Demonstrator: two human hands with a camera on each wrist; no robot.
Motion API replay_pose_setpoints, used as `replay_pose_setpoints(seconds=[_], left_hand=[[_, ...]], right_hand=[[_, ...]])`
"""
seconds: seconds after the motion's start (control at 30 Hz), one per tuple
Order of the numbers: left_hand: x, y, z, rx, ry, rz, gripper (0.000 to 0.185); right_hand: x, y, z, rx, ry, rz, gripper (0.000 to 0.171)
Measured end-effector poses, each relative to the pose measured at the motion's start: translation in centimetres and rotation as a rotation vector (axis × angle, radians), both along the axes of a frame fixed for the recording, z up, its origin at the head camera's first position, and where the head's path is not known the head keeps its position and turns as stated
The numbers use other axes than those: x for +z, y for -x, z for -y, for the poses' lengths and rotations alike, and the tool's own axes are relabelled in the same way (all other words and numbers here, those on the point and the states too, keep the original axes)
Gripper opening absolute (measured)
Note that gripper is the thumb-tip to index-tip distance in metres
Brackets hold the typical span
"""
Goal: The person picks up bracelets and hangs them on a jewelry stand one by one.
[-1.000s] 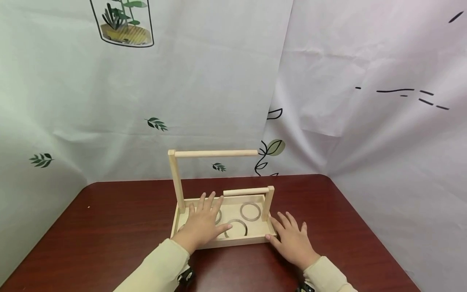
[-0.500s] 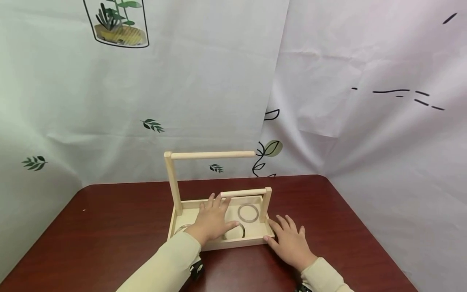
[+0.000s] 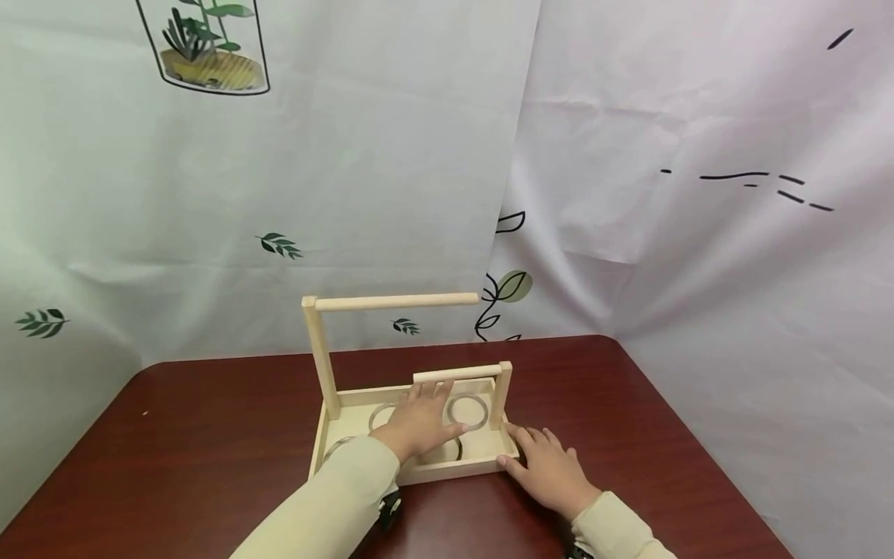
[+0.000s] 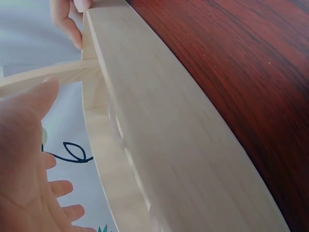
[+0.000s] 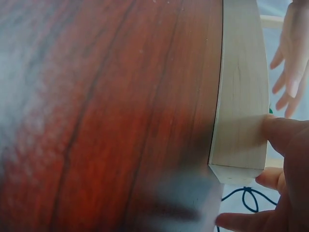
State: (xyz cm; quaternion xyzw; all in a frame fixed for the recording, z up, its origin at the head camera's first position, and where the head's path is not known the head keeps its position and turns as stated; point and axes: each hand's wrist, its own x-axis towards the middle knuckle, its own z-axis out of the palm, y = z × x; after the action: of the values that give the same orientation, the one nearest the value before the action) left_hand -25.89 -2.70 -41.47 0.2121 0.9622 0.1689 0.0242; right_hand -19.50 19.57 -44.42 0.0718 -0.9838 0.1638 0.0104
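Note:
A pale wooden tray (image 3: 457, 468) stands on the dark red table (image 3: 209, 450). It has a tall post with a long rod (image 3: 391, 302) on the left and a short post with a short rod (image 3: 457, 374) on the right. Metal rings lie in it: one (image 3: 469, 411) at the right, one (image 3: 379, 414) further left. My left hand (image 3: 419, 423) reaches flat over the tray's middle, fingers straight, fingertips near the right ring. My right hand (image 3: 548, 466) lies on the table, its thumb (image 5: 285, 135) touching the tray's front right corner (image 5: 239, 121). The left wrist view shows the tray's front wall (image 4: 169, 145).
A white sheet printed with leaves and a plant jar (image 3: 202, 46) hangs close behind the table and wraps around its left and right sides. The table's rounded far right corner (image 3: 615, 341) is near the tray. Another ring (image 3: 335, 446) shows at the tray's front left.
My left hand has slid rightward across the tray, from the left rings toward the right one, uncovering the left rings. My right hand has stayed at the tray's front right corner.

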Motion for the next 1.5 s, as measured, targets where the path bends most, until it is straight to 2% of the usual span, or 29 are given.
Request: replay_pose_setpoints(seconds=[0.33, 0.5, 0.77, 1.1, 1.27, 1.5], left_hand=[[-0.5, 0.6, -1.1, -0.064, -0.035, 0.056, 0.084], [-0.7, 1.0, -1.2, -0.082, -0.016, 0.072, 0.085], [-0.9, 1.8, -1.8, -0.080, -0.036, 0.157, 0.086], [-1.2, 2.3, -2.8, -0.070, -0.062, 0.210, 0.090], [-1.4, 2.4, -3.4, -0.075, -0.085, 0.205, 0.095], [-1.7, 3.0, -4.1, -0.102, -0.053, 0.131, 0.096]], right_hand=[[0.1, 0.4, 0.0, 0.024, 0.024, 0.021, 0.059], [-0.1, 0.5, 0.2, 0.032, 0.018, 0.026, 0.060], [0.0, 0.5, 0.1, 0.033, 0.012, 0.017, 0.060], [0.2, 0.4, 0.2, 0.037, 0.012, 0.010, 0.058], [0.0, 0.3, 0.1, 0.042, 0.012, 0.009, 0.059], [-0.1, 0.3, -0.1, 0.040, 0.017, 0.005, 0.059]])
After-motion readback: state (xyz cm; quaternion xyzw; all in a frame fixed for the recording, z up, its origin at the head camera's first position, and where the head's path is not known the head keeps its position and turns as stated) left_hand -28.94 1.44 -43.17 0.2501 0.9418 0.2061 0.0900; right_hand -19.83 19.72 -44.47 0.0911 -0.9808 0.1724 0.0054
